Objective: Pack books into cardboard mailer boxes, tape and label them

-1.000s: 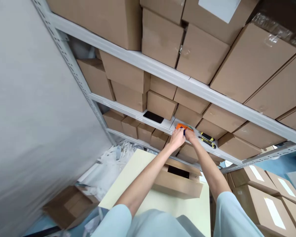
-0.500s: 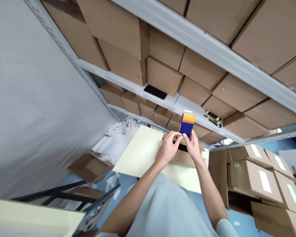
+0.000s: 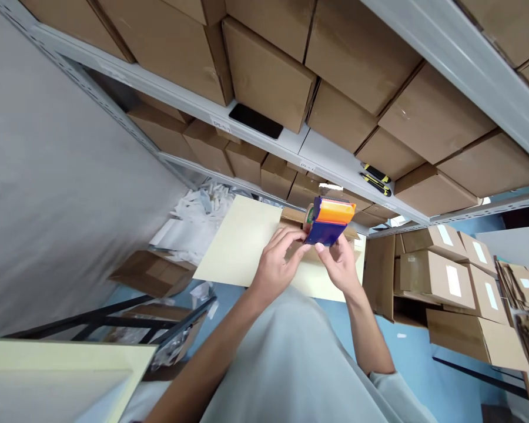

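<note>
Moving clear of the shelf (image 3: 330,154), tape dispenser (image 3: 334,229) now sits in front of it, free to handle. R hand (image 3: 342,265) pinches its end farthest from shelf; L hand (image 3: 274,263) has fingers bent there, prob. pinching, partly hidden.

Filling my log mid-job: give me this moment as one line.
left hand: holds blue-and-orange tape dispenser | right hand: holds same | shelf: two yellow-and-black utility knives, flat black slab

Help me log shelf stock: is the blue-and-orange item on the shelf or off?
Off: the left hand and right hand hold the blue-and-orange item up, in front of the shelf.
</note>
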A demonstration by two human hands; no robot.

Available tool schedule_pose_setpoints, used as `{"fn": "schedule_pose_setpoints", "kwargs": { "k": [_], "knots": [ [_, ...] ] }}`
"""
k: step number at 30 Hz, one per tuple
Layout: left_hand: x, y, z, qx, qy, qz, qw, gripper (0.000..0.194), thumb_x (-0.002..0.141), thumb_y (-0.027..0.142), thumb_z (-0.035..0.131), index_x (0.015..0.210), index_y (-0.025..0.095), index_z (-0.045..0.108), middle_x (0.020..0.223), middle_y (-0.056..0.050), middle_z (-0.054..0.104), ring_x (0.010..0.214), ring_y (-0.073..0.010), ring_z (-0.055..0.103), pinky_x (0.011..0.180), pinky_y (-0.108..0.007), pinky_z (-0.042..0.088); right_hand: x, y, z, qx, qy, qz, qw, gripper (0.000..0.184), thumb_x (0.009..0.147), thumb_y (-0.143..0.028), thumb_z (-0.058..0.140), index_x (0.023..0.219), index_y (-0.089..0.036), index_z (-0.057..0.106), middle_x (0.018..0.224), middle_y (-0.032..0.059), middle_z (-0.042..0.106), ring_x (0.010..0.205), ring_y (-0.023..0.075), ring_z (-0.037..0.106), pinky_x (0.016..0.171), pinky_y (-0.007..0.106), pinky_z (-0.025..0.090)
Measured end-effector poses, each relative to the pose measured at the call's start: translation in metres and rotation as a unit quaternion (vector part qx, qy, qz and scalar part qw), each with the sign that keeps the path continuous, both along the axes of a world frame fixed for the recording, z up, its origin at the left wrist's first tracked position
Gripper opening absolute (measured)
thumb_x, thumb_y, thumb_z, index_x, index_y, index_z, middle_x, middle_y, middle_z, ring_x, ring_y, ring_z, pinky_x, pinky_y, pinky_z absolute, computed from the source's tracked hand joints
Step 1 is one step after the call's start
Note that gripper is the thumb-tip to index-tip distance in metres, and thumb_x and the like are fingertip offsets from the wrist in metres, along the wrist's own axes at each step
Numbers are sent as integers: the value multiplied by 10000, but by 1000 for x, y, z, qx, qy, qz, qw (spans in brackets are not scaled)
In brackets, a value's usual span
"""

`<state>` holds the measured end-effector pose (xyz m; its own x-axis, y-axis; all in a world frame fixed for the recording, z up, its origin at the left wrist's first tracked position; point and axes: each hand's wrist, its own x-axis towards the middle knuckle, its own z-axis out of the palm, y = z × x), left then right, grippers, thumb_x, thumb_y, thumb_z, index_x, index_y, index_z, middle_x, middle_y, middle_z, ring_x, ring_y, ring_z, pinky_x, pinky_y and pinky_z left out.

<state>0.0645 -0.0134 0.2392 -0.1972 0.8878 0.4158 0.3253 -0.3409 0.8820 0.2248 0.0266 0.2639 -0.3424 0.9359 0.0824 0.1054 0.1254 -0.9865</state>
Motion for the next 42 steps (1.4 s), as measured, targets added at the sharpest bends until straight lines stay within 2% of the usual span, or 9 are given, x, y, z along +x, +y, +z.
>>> {"fn": "schedule_pose_setpoints", "kwargs": {
  "k": [4, 8, 11, 15, 18, 24, 29, 35, 42],
  "knots": [
    [-7, -14, 10, 11, 32, -21, 999, 65, 1050, 248, 641, 1082, 224, 693, 1048, -61, 764, 1043, -226, 683, 873, -358, 567, 5, -4, 5, -17, -9, 52, 998, 421, 998, -610, 714, 1211, -249, 752, 1204, 90, 816, 1165, 286, 758, 1110, 460, 577],
    [-29, -18, 32, 19, 16, 15, 1000, 322, 1010, 308, 690, 1323, 231, 684, 1162, -89, 748, 1088, -249, 674, 898, -388, 572, 14, -6, 11, 40, -94, 58, 993, 389, 1012, -615, 688, 1141, -255, 760, 1151, 90, 829, 1057, 286, 781, 992, 431, 619],
    [-49, -11, 55, 20, -14, 26, 999, 456, 1015, 390, 662, 1441, 232, 638, 1258, -113, 714, 1145, -266, 670, 889, -394, 580, 24, -7, 18, 110, -176, 83, 975, 295, 1049, -541, 652, 1085, -262, 740, 1069, 86, 817, 979, 275, 770, 920, 414, 621],
    [-63, 2, 78, 10, 1, -25, 1000, 408, 999, 458, 685, 1346, 246, 701, 1229, -93, 722, 1167, -270, 665, 930, -409, 590, 35, -7, 28, 218, -248, 114, 937, 152, 1070, -357, 610, 965, -262, 664, 910, 62, 750, 813, 230, 695, 770, 363, 587],
    [-66, 5, 84, 9, 22, -59, 998, 286, 1003, 406, 686, 1229, 243, 748, 1156, -78, 743, 1110, -256, 673, 930, -416, 591, 37, -7, 32, 273, -270, 121, 915, 115, 1062, -284, 597, 949, -263, 611, 888, 55, 719, 821, 229, 671, 750, 354, 569],
    [-73, 5, 84, 15, 43, -93, 995, 166, 1006, 376, 711, 1109, 266, 781, 1053, -50, 753, 1023, -237, 680, 920, -415, 594, 39, -7, 34, 310, -286, 118, 899, 131, 1044, -217, 617, 942, -268, 553, 894, 44, 704, 819, 229, 655, 760, 354, 547],
    [-78, 8, 80, 19, 63, -111, 992, 133, 997, 412, 752, 1029, 291, 796, 995, -36, 749, 991, -233, 695, 931, -423, 599, 41, -5, 36, 321, -311, 130, 885, 76, 1044, -192, 604, 1017, -262, 592, 902, 55, 704, 848, 240, 658, 771, 373, 547],
    [-76, 8, 61, 28, 64, -101, 992, 138, 1030, 407, 708, 971, 316, 792, 968, -26, 749, 948, -214, 705, 933, -408, 596, 43, 1, 35, 329, -334, 148, 871, 88, 1038, -186, 594, 1004, -267, 596, 905, 57, 715, 870, 256, 679, 803, 412, 566],
    [-68, 3, 35, -13, 68, -91, 993, 223, 1072, 392, 598, 988, 330, 795, 907, -15, 778, 907, -218, 723, 883, -395, 610, 48, 4, 28, 284, -375, 196, 860, 112, 1085, -220, 539, 985, -267, 563, 901, 55, 709, 876, 252, 689, 798, 403, 570]
  ]
}}
